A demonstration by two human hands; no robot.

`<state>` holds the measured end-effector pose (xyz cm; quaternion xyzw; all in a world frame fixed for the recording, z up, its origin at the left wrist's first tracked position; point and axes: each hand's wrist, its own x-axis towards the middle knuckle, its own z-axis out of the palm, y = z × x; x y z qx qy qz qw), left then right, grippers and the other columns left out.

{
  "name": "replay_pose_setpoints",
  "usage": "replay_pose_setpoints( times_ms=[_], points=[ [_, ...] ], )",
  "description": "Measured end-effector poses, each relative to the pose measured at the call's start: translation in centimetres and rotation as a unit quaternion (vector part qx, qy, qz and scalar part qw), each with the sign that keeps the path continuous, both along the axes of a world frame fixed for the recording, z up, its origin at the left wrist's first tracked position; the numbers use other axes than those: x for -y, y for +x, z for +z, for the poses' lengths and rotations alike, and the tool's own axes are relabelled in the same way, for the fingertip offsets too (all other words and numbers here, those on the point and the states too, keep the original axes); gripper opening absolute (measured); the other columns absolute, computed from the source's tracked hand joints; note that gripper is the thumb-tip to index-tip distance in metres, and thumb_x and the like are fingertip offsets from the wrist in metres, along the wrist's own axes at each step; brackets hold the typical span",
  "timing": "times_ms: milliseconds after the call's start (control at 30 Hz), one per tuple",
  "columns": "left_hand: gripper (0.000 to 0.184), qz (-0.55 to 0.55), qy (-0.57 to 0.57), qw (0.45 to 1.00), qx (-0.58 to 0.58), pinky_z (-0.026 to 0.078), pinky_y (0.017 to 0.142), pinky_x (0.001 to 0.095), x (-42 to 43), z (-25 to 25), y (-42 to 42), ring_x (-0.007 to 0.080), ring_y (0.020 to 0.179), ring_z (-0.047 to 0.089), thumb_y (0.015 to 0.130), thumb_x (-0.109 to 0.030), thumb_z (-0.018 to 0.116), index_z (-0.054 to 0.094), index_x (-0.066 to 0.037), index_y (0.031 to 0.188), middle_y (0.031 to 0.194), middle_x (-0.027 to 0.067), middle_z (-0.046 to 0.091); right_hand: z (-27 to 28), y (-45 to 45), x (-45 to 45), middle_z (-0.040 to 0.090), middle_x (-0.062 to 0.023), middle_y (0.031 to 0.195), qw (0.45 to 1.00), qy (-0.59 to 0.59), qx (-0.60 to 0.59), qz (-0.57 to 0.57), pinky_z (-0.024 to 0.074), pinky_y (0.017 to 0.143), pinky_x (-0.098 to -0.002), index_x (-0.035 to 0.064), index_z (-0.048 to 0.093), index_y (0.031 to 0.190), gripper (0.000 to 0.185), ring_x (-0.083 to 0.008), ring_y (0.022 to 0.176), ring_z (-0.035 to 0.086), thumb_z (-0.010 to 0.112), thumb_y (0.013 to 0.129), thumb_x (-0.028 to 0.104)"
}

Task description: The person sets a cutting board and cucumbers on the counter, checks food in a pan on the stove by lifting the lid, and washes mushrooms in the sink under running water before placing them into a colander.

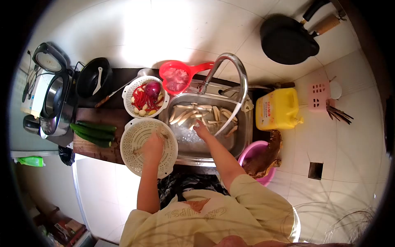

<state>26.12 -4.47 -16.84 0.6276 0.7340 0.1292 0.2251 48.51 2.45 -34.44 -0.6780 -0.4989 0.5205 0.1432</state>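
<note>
My left hand is down inside a large white colander, smeared by motion, its fingers not clear. A small brownish piece lies by it in the colander. Over the steel sink reaches my right hand, fingers stretched and apart, close to the pale strips. These long pale strips with brownish ends look like mushroom pieces; several float in the sink water. A curved tap stands over the sink, and the water below my right hand is bubbly.
Left of the sink are cucumbers on a brown board. Behind sit a white basket of chillies, garlic and a red onion, and a red strainer with raw meat. A yellow jug and pink basin stand right.
</note>
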Motion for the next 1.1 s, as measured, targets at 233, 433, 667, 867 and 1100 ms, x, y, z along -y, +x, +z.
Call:
replay_pose_setpoints(
  times_ms=[233, 433, 667, 867, 1100],
  points=[
    [0.019, 0.003, 0.05, 0.999, 0.003, 0.042, 0.066, 0.0389, 1.3, -1.9, -1.9, 0.0319, 0.075, 0.054, 0.079, -0.02, 0.049, 0.054, -0.002, 0.085, 0.075, 0.0154, 0.056, -7.9, -1.9, -1.4, 0.048, -0.0186, 0.11, 0.998, 0.035, 0.001, 0.045, 0.0374, 0.082, -0.0337, 0.0021, 0.04, 0.116, 0.048, -0.0275, 0.097, 0.048, 0.054, 0.075, 0.022],
    [0.021, -0.017, 0.034, 0.971, 0.237, 0.044, 0.061, 0.0364, 0.1, -2.5, 3.3, 0.0276, 0.065, 0.057, 0.079, -0.022, 0.051, 0.054, -0.001, 0.083, 0.07, 0.0141, 0.057, 1.5, 0.4, 3.1, 0.058, -0.0107, 0.091, 0.973, -0.03, -0.205, -0.102, 0.0439, 0.064, -0.0272, 0.0047, 0.034, 0.12, 0.053, -0.0174, 0.072, 0.056, 0.058, 0.073, 0.009],
    [0.044, 0.046, -0.393, 0.653, 0.646, 0.043, 0.052, 0.0312, -3.2, -5.3, 14.2, 0.0203, 0.062, 0.056, 0.085, -0.047, 0.035, 0.052, -0.007, 0.085, 0.065, 0.0072, 0.056, 11.6, 5.2, 3.9, 0.057, -0.0098, 0.088, 0.874, 0.102, -0.427, -0.21, 0.046, 0.062, -0.0265, 0.0053, 0.027, 0.124, 0.055, -0.0167, 0.074, 0.057, 0.056, 0.078, 0.012],
    [0.045, 0.02, -0.378, 0.557, 0.739, 0.027, 0.038, 0.019, -4.6, -4.5, 18.1, 0.0066, 0.041, 0.032, 0.082, -0.055, 0.033, 0.044, -0.011, 0.075, 0.052, -0.0033, 0.037, 15.2, 7.7, 3.7, 0.055, -0.0032, 0.075, 0.871, 0.034, -0.433, -0.229, 0.0415, 0.054, -0.0217, 0.0037, 0.049, 0.096, 0.022, -0.0096, 0.062, 0.052, 0.056, 0.079, 0.015],
    [0.046, -0.017, -0.342, 0.61, 0.715, 0.026, 0.035, 0.0167, -4.9, -3.3, 19.2, 0.0052, 0.039, 0.037, 0.082, -0.053, 0.036, 0.049, -0.009, 0.079, 0.054, -0.0017, 0.044, 15.6, 9.4, 2.4, 0.055, -0.0032, 0.069, 0.891, 0.059, -0.374, -0.25, 0.0363, 0.043, -0.0211, 0.0025, 0.052, 0.086, 0.016, -0.0096, 0.053, 0.047, 0.058, 0.075, 0.013]
  ],
)
